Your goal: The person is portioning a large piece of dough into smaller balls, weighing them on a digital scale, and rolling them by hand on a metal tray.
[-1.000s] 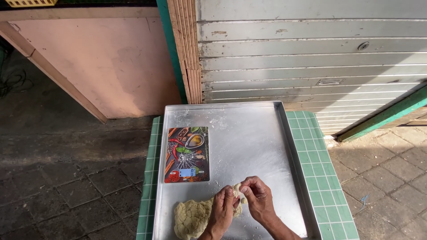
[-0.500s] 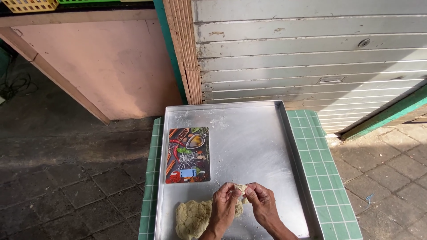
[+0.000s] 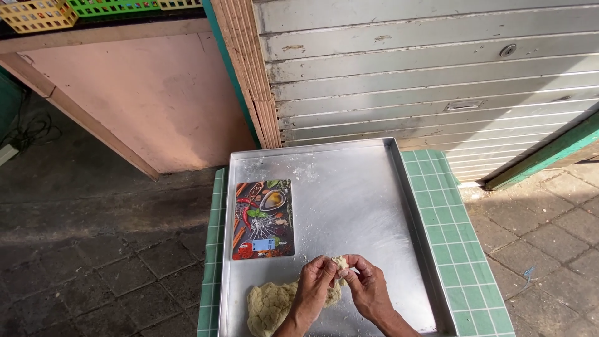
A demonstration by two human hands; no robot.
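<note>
A large metal tray [image 3: 349,206] sat on a green-tiled table [image 3: 462,249], a picture-printed kitchen scale [image 3: 263,219] at its left. Near its front edge lay a dough mass [image 3: 269,306]; the left hand [image 3: 315,288] and right hand [image 3: 368,288] apparently pinched a small dough piece [image 3: 340,263] between them.

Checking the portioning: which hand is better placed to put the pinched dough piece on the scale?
Probably left. The scale lies up and left of the left hand; the right hand would reach across it. Both pinch the dough piece.
</note>
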